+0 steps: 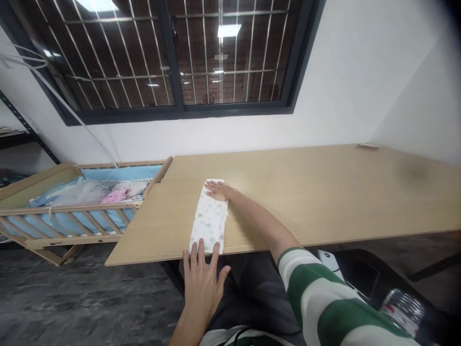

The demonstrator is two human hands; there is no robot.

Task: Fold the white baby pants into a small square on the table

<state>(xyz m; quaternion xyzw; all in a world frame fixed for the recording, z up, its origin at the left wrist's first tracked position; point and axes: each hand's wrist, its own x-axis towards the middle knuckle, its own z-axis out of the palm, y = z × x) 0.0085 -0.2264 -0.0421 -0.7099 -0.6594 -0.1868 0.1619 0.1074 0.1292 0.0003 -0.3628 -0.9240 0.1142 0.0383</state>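
Observation:
A white cloth [209, 218] with a small scattered print lies flat on the wooden table, folded into a long narrow strip that runs from the front edge toward the wall. My right hand [218, 190] rests flat on its far end, fingers stretched out to the left. At the near end, my left hand [202, 274] is spread with its fingertips on or just over the cloth's edge, by the table's front edge. Neither hand grips the cloth. Whether the left fingertips press on it, I cannot tell.
The table [306, 192] stretches far to the right along the wall. On the left stands a wooden crib [97, 206] with blue lining and bedding inside. Below the table's front edge at right are a phone [329, 262] and a plastic bottle [402, 310]. A barred window [180, 113] is ahead.

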